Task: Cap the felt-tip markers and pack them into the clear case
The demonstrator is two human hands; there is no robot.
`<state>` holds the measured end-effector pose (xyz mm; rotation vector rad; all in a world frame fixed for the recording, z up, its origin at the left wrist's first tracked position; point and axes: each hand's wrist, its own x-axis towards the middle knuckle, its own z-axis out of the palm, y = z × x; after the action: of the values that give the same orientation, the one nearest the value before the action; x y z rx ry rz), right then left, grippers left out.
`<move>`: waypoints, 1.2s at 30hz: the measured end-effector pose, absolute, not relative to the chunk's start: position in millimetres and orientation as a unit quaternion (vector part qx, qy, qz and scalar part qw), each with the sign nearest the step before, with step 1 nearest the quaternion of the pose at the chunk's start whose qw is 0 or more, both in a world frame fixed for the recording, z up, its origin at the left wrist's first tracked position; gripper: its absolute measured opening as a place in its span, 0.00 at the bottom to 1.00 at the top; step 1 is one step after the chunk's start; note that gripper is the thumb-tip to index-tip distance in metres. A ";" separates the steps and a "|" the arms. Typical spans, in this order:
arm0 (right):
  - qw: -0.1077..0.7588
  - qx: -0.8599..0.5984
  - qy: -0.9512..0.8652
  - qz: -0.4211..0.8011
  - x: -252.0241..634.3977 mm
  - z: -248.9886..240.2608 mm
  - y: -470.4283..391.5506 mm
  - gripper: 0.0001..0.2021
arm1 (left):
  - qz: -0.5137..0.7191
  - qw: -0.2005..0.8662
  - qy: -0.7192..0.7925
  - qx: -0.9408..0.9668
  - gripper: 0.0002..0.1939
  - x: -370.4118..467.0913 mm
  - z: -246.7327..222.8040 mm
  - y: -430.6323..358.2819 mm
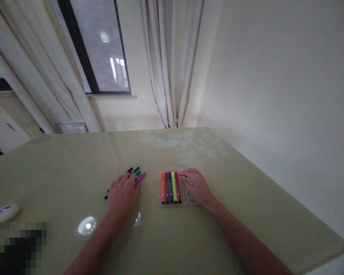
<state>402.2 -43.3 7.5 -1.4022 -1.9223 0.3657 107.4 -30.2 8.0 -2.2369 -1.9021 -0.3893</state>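
My left hand (123, 193) lies over a loose bunch of felt-tip markers (137, 169) with black, blue, green and pink caps. Between its thumb and index finger a pink marker (140, 178) sticks out to the right. The palm hides most of the bunch. To the right is a clear plastic case (185, 201), with several markers side by side in its left part: orange (163, 187), dark red, blue, yellow-green and red (178, 188). My right hand (197, 186) rests over the case's right side, thumb and fingers apart, index fingertip by the top of the red marker.
The greenish table (149, 240) narrows to a right edge beside a white wall (289, 95). A white oval device (4, 212) with a blue light sits at the left. Curtains (172, 57) and a window (103, 46) are beyond the far edge. A blurred dark patch covers the lower left corner.
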 end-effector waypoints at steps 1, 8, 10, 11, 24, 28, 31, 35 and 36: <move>0.367 -0.542 -0.743 0.142 402.1 7.5 -43.2 0.11 | -0.128 0.079 -0.641 -0.753 0.12 105.2 5.9 -28.6; 0.440 -0.526 -0.707 0.175 399.4 15.8 -46.8 0.10 | -0.238 -0.038 -0.573 -0.783 0.16 118.3 2.5 -29.9; 0.466 -0.515 -0.684 0.223 394.6 20.6 -51.3 0.09 | -0.295 -0.117 -0.550 -0.772 0.17 130.8 9.8 -37.0; 0.474 -0.510 -0.670 0.258 391.5 22.7 -54.0 0.09 | -0.321 -0.163 -0.535 -0.765 0.18 137.8 14.1 -41.7; 0.570 -0.450 -0.485 0.487 380.8 30.6 -57.9 0.14 | -0.397 -0.321 -0.391 -0.765 0.21 173.8 15.6 -82.3; 0.589 -0.460 -0.461 0.478 386.5 28.5 -53.7 0.15 | -0.380 -0.314 -0.355 -0.794 0.26 170.6 12.1 -85.3; 0.593 -0.451 -0.456 0.487 388.3 25.5 -52.0 0.16 | -0.378 -0.312 -0.315 -0.813 0.28 170.6 9.8 -86.4; 0.591 -0.440 -0.455 0.500 390.0 22.8 -50.5 0.16 | -0.388 -0.307 -0.300 -0.815 0.29 172.0 7.5 -85.5; 0.590 -0.440 -0.456 0.500 390.4 22.7 -50.3 0.16 | -0.389 -0.309 -0.301 -0.814 0.29 172.3 7.2 -85.3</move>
<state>390.4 -50.3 22.7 -1.0243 -1.0624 1.1645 172.3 -85.3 7.2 -3.2264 -1.1949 -1.5406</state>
